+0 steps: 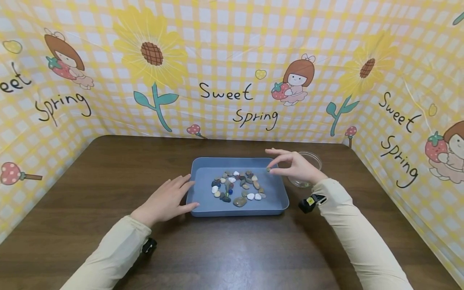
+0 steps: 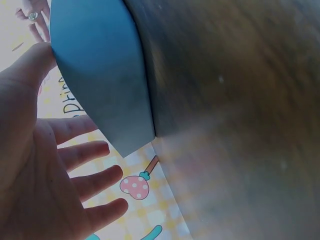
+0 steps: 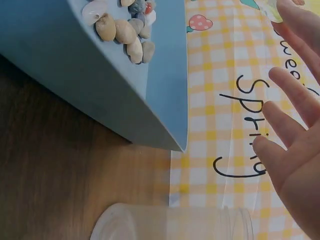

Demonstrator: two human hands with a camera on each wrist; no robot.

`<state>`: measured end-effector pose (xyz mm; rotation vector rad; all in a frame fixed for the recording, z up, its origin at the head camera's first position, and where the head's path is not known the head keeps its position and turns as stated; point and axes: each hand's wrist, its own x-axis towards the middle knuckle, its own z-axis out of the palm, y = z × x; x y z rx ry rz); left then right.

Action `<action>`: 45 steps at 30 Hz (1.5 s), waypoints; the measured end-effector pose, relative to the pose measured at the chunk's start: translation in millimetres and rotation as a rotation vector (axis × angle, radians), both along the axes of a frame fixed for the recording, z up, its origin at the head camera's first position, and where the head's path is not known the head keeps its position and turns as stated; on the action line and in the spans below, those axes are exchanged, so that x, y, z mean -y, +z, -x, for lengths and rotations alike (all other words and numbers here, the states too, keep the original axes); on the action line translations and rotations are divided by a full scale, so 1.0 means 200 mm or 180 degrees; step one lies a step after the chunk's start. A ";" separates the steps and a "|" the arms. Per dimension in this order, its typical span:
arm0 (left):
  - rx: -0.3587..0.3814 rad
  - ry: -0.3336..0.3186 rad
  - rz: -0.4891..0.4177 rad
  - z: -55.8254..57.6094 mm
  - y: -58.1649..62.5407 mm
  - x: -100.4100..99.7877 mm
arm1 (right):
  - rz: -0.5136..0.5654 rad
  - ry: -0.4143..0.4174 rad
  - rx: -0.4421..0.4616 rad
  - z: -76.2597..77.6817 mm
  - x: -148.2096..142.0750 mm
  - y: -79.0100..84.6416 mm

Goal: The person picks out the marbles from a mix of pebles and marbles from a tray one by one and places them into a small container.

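Note:
A blue-grey rectangular tray (image 1: 204,163) holds pebbles (image 1: 239,201) in white, tan, grey and brown, laid in a curving outline. Among them is a dark blue marble (image 1: 230,191). My left hand (image 1: 167,201) rests at the tray's left side, fingers spread along the rim and thumb at the near left. Above the tray's right rim, my right hand (image 1: 295,166) pinches a small translucent, greenish glass marble (image 2: 33,16) between thumb and index finger. Its other fingers are extended. Behind that hand stands a clear jar (image 3: 170,225), partly hidden by it in the head view.
The tray sits on a dark brown wooden table (image 1: 232,249). A yellow checked cloth (image 1: 224,48) with sunflowers and lettering hangs around the back and sides. The jar stands close to the tray's right wall. Black wrist cameras (image 1: 307,204) are strapped at both sleeves.

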<state>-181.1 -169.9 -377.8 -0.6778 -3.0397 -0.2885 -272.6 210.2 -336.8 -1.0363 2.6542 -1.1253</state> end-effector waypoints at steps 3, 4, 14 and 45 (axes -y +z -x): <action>-0.0010 0.0029 0.0023 0.00 0.00 0.00 | 0.0051 -0.0060 0.0013 0.00 -0.02 0.00; -0.0015 0.0034 0.0033 0.00 0.00 0.00 | 0.0070 -0.0077 0.0017 0.00 -0.02 0.00; -0.0059 0.0038 0.0092 0.01 0.00 0.01 | 0.0256 -0.0280 0.0107 -0.02 -0.11 -0.01; 0.0020 0.0076 -0.0005 -0.01 0.00 0.01 | 0.0825 -0.1020 -0.0288 -0.03 -0.37 -0.11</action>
